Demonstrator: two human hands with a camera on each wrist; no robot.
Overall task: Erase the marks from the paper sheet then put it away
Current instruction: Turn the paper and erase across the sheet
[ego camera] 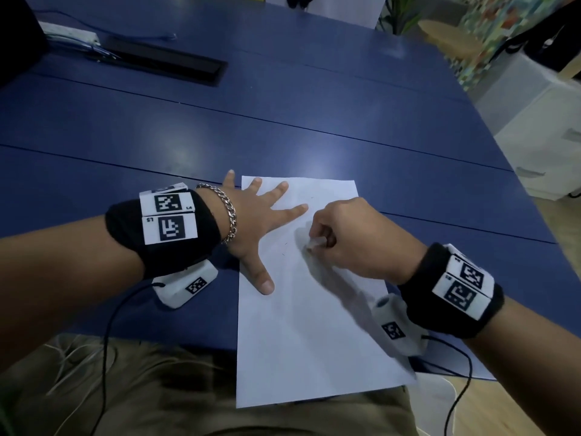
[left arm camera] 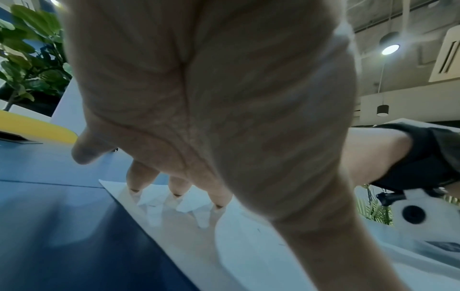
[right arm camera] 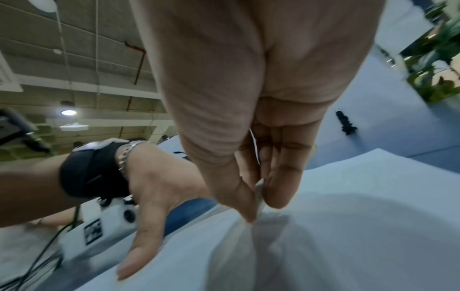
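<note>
A white paper sheet lies on the blue table, its near end hanging over the table's front edge. My left hand lies flat with spread fingers on the sheet's upper left part; its fingertips press the paper. My right hand pinches a small white eraser between thumb and fingers and holds it against the sheet near the middle. In the right wrist view the eraser shows as a thin pale edge between thumb and fingers on the paper. Faint pencil marks remain left of the eraser.
A black recessed cable slot and a white power strip with blue wires sit at the table's far left. A white cabinet stands off the table's right side. Cables run from both wrist cameras over my lap.
</note>
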